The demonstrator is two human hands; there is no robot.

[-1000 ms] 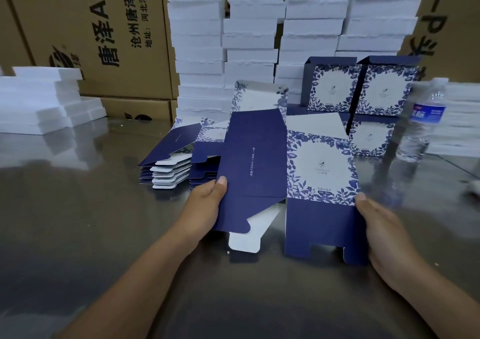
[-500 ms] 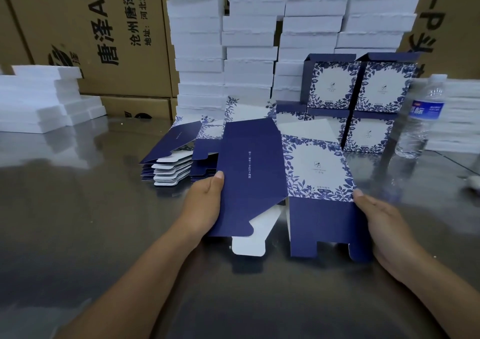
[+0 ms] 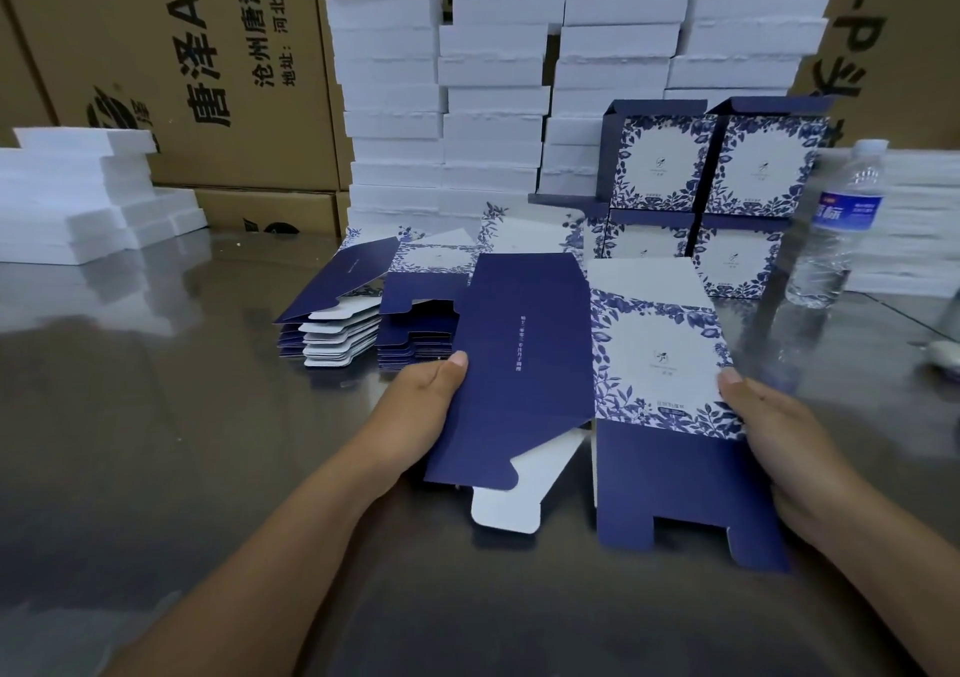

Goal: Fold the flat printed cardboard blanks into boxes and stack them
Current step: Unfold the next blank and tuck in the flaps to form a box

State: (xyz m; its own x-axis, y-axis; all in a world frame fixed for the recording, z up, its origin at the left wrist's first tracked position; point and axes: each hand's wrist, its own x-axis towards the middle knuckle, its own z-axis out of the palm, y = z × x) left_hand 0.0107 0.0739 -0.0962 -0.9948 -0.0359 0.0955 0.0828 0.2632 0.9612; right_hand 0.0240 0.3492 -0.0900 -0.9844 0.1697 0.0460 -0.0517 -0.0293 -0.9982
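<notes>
Holding a half-opened blank [image 3: 587, 385] over the table [image 3: 156, 468]; left hand [image 3: 415, 406] and right hand [image 3: 789, 437] each pinching an edge, thumbs on top.

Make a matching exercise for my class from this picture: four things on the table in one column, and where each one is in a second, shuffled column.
Things
1. water bottle
2. pile of flat blanks
3. finished boxes
4. half-opened blank

Places
a. held between the left hand and right hand
b. upright at the right side of the table
c. stacked two high in front of the foam blocks
d. lying just beyond the left hand

Pairs: 1-b, 2-d, 3-c, 4-a
</notes>
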